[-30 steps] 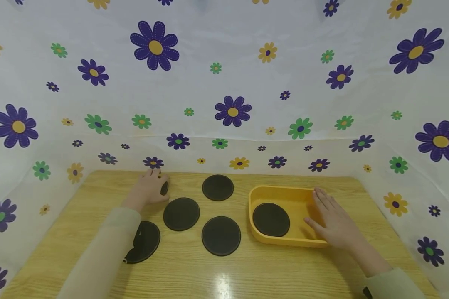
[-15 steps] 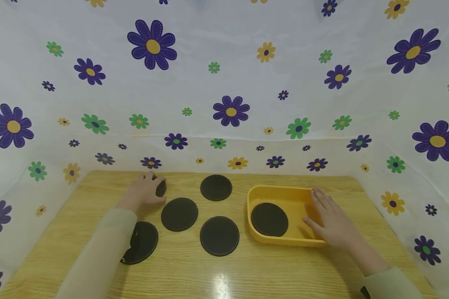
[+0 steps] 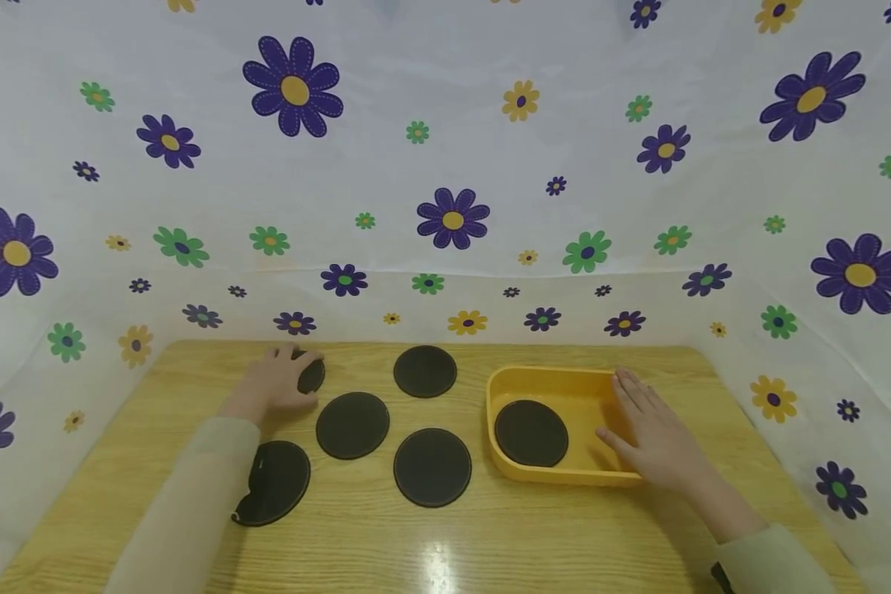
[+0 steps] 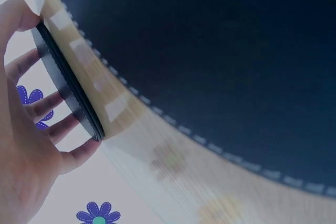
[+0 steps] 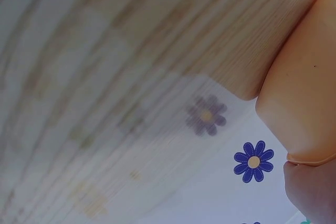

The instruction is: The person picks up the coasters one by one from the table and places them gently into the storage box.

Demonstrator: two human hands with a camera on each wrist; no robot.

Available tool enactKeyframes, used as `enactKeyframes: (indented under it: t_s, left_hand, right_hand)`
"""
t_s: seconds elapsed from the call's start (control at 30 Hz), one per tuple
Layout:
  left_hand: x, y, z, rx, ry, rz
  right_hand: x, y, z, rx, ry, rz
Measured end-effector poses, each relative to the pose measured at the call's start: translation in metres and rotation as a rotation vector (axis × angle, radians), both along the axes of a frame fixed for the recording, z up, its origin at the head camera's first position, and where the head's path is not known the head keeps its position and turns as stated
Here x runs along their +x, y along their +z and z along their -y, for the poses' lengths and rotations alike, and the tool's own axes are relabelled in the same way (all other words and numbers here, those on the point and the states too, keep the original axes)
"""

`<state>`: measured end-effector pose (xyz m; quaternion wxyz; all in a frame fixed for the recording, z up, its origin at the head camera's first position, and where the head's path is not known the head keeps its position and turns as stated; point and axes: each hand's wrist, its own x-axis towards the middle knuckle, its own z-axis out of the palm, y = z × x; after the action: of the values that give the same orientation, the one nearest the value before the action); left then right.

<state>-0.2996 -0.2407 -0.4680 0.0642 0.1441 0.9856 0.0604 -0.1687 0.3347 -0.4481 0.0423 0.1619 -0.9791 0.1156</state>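
Observation:
At the back left of the table, my left hand holds a round black coaster by its rim. The left wrist view shows the thumb at one end of this coaster and the fingertips spread along its edge. A large dark disc with a stitched rim fills much of that view. My right hand rests on the right side of a yellow plastic bin, fingers straight, thumb over the inside. One black coaster lies in the bin's left part. The right wrist view catches the bin's outer wall.
Several more black coasters lie flat on the wooden table: one at the back, others nearer the front, one partly behind my left sleeve. White flower-printed cloth encloses the back and sides.
The whole scene shifts slightly left in the head view. Both hands keep nearly the same places relative to the coaster and the bin.

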Motion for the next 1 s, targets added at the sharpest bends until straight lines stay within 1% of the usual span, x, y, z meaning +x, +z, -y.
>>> enactKeyframes:
  t_s: [0.27,0.53,0.67,0.8,1.0]
  left_hand:
    - [0.001,-0.001,0.005,0.009,0.004,-0.018]
    - [-0.001,0.005,0.003,-0.017,-0.057,-0.067]
    - [-0.003,0.007,0.0,-0.039,-0.076,-0.086]
    - [-0.006,0.008,-0.006,-0.056,-0.116,-0.115]
    - [-0.008,0.012,-0.021,-0.063,-0.155,-0.137]
  right_hand:
    - [-0.002,0.001,0.0,0.006,0.001,-0.004]
    - [-0.002,0.0,0.0,0.002,-0.002,0.01]
    - [-0.002,0.0,-0.001,0.002,0.0,0.006]
    - [-0.003,0.0,-0.002,0.0,-0.002,0.008]
    - [-0.002,0.0,0.0,0.0,-0.007,0.021]
